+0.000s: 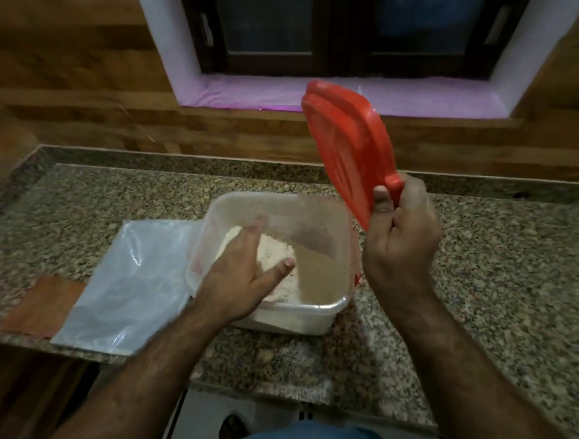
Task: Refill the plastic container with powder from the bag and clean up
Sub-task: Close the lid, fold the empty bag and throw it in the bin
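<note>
A square translucent plastic container [330, 310] stands on the granite counter, with no lid on it and pale powder [315, 271] inside. My left hand [244, 277] reaches into it, fingers spread flat over the powder at the left side. My right hand [398, 239] grips the lower edge of a red lid [347, 144], held tilted in the air above and to the right of the container. A flattened clear plastic bag [124, 287] lies on the counter just left of the container, touching it.
The granite counter [482, 265] runs left to right with a raised back ledge. A reddish-brown flat piece [42, 306] lies under the bag's left corner near the front edge. A wooden wall and a dark window with a purple sill [248, 91] stand behind.
</note>
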`<state>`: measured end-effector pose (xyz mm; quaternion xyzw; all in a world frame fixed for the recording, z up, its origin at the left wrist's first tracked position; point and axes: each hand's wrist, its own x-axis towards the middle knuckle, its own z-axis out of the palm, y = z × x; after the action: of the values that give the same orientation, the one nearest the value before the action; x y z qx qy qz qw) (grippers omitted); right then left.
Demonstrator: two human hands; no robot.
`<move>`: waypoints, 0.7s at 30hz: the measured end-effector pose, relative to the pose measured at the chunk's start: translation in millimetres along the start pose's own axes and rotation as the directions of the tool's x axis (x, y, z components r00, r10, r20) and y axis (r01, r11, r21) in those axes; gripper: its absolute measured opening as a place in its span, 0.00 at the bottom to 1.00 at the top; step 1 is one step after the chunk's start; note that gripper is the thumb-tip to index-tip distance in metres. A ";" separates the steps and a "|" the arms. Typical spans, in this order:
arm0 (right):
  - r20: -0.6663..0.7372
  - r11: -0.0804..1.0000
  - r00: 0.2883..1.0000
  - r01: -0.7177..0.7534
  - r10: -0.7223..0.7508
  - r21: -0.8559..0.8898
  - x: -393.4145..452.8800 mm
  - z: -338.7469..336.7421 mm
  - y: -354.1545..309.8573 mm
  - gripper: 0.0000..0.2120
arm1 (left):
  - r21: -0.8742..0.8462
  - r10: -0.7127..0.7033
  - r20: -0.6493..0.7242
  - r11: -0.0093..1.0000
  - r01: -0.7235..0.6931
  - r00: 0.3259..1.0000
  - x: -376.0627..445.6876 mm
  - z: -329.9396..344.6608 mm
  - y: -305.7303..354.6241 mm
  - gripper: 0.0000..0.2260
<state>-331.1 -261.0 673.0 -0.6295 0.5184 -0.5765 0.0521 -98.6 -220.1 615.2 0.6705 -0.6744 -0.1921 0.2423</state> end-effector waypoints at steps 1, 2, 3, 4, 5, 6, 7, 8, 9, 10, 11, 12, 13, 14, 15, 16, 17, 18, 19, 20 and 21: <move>-0.004 0.998 1.000 -0.023 0.023 0.060 4.0 0.8 -11.0 0.10 | -0.193 -0.079 -0.093 0.979 0.060 0.993 3.0 -4.8 1.4 0.46; -0.006 0.989 0.998 -0.062 0.063 0.136 7.8 1.1 -21.3 0.09 | -0.385 -0.182 -0.150 0.916 0.112 0.972 7.9 -11.2 0.5 0.46; -0.007 0.970 0.993 -0.114 0.118 0.215 11.3 1.5 -28.6 0.07 | -0.545 -0.275 -0.180 0.827 0.137 0.944 13.4 -19.5 1.5 0.45; -0.005 0.938 0.982 -0.177 0.187 0.296 14.6 2.5 -32.8 0.06 | -0.657 -0.356 -0.202 0.740 0.144 0.912 19.8 -29.0 -0.2 0.43; 0.022 0.885 0.960 -0.265 0.278 0.383 18.1 3.7 -35.5 0.07 | -0.738 -0.415 -0.210 0.661 0.135 0.885 26.8 -39.4 -5.0 0.40; 0.090 0.800 0.920 -0.378 0.382 0.467 21.7 6.0 -35.5 0.08 | -0.798 -0.447 -0.193 0.590 0.126 0.874 33.5 -49.9 -11.6 0.37; 0.201 0.677 0.853 -0.508 0.482 0.533 24.4 9.6 -33.2 0.10 | -0.853 -0.450 -0.140 0.507 0.123 0.882 40.1 -59.6 -18.9 0.33; 0.328 0.541 0.767 -0.628 0.552 0.560 25.4 14.3 -30.8 0.13 | -0.904 -0.430 -0.068 0.408 0.127 0.900 45.7 -67.2 -26.0 0.29; 0.439 0.424 0.676 -0.725 0.593 0.543 24.4 19.9 -27.0 0.15 | -0.938 -0.411 0.006 0.313 0.148 0.912 47.7 -74.2 -29.4 0.25; 0.516 0.340 0.589 -0.797 0.622 0.500 21.5 24.3 -23.9 0.17 | -0.950 -0.412 0.072 0.250 0.189 0.908 47.7 -77.9 -32.7 0.22; 0.560 0.301 0.521 -0.846 0.644 0.441 16.9 28.5 -18.7 0.18 | -0.954 -0.423 0.118 0.203 0.221 0.898 46.7 -78.7 -37.0 0.21; 0.573 0.320 0.483 -0.874 0.662 0.367 11.2 32.6 -13.7 0.19 | -0.952 -0.443 0.140 0.188 0.244 0.886 45.3 -77.8 -43.0 0.20; 0.565 0.394 0.481 -0.876 0.671 0.277 5.1 35.5 -8.1 0.20 | -0.949 -0.463 0.133 0.194 0.247 0.876 42.9 -76.4 -47.3 0.19; 0.544 0.502 0.511 -0.846 0.665 0.180 0.2 37.9 -3.1 0.22 | -0.941 -0.483 0.103 0.236 0.243 0.869 40.2 -75.1 -52.0 0.19; 0.521 0.611 0.558 -0.787 0.646 0.085 -3.6 39.1 -0.4 0.25 | -0.933 -0.494 0.064 0.278 0.227 0.867 37.6 -72.9 -55.2 0.18; 0.503 0.701 0.606 -0.713 0.616 0.001 -6.1 39.7 1.6 0.28 | -0.922 -0.496 0.026 0.324 0.213 0.868 34.3 -71.7 -56.5 0.17; 0.488 0.769 0.650 -0.635 0.583 -0.072 -7.7 38.8 1.9 0.30 | -0.912 -0.501 -0.015 0.361 0.193 0.865 30.5 -70.7 -54.9 0.16; 0.470 0.813 0.682 -0.562 0.561 -0.155 -9.1 38.0 2.5 0.31 | -0.904 -0.497 -0.048 0.390 0.174 0.867 26.7 -68.7 -53.7 0.15; 0.444 0.829 0.701 -0.499 0.558 -0.253 -10.0 36.8 2.9 0.31 | -0.900 -0.485 -0.065 0.405 0.158 0.872 23.4 -65.6 -54.1 0.15; 0.414 0.822 0.713 -0.450 0.565 -0.348 -10.8 36.5 3.4 0.33 | -0.896 -0.471 -0.058 0.413 0.161 0.880 20.5 -63.0 -51.4 0.15; 0.385 0.800 0.718 -0.414 0.580 -0.434 -11.8 37.1 5.6 0.36 | -0.889 -0.466 -0.049 0.423 0.174 0.883 18.4 -60.3 -50.4 0.16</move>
<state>-303.1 -274.8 649.1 -0.5912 0.7235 -0.2658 0.2377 -22.2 -235.8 635.8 0.5936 -0.2995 -0.4468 0.5986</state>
